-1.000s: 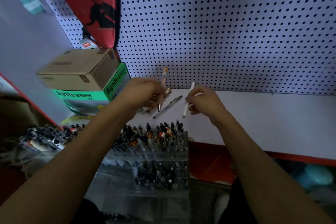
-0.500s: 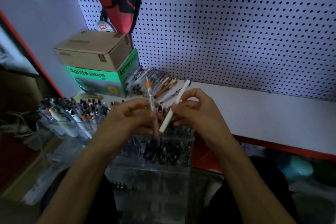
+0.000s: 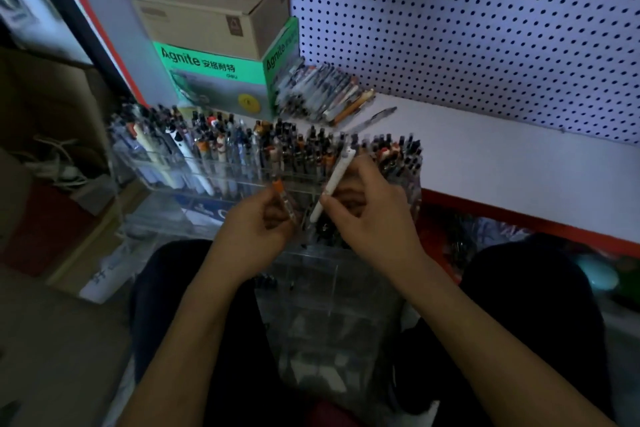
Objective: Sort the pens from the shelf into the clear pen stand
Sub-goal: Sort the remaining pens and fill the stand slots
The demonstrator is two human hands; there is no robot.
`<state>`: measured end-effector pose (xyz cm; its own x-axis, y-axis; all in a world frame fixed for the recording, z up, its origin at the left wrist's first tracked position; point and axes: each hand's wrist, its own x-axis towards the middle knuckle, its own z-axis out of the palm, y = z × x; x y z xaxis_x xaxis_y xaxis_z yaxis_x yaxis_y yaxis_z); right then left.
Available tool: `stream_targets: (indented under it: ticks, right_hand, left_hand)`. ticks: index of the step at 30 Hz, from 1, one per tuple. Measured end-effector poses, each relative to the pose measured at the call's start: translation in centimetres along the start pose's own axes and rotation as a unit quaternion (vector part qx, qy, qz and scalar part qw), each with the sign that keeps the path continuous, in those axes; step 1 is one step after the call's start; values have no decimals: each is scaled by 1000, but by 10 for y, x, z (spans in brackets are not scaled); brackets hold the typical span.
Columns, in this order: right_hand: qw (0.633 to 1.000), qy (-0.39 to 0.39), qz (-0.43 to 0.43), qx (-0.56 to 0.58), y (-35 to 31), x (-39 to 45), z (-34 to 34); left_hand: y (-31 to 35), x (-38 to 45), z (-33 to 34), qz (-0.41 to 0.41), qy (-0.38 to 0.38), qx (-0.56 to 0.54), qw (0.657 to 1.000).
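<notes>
The clear pen stand (image 3: 311, 177) looks nearly full; left hand (image 3: 258, 229) grips an orange-capped pen (image 3: 284, 198), right hand (image 3: 374, 218) a white pen (image 3: 334, 180) (a pile (image 3: 322, 94) remains on the shelf (image 3: 519, 156)).

A brown cardboard box (image 3: 214, 7) sits atop a green-and-grey printed carton (image 3: 214, 80) at far left, beside a white perforated pegboard wall (image 3: 485, 28).

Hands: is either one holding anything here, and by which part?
Left hand grips an orange-capped clear pen by its lower barrel. Right hand pinches a white pen near its lower end.
</notes>
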<state>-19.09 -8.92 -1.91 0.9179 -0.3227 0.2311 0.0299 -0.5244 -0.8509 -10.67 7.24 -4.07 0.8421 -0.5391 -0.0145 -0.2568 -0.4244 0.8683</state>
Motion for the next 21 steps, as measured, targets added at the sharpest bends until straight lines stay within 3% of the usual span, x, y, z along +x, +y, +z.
stream_targets:
  ticks: [4,10,14,21]
  right_hand:
    - [997,-15,-25,-72,6,-1,10]
    - [985,-35,-29,-166,16,0,16]
    - [987,-40,-20,-157,16,0,15]
    - [990,-50,-8,-130,15,1,10]
  left_hand:
    - [-7,2,5,0,-10,25,1000]
    - [-7,4,2,1,48,-21,999]
    - [-8,5,5,3,63,-14,998]
    - [-16,8,11,8,44,97,994]
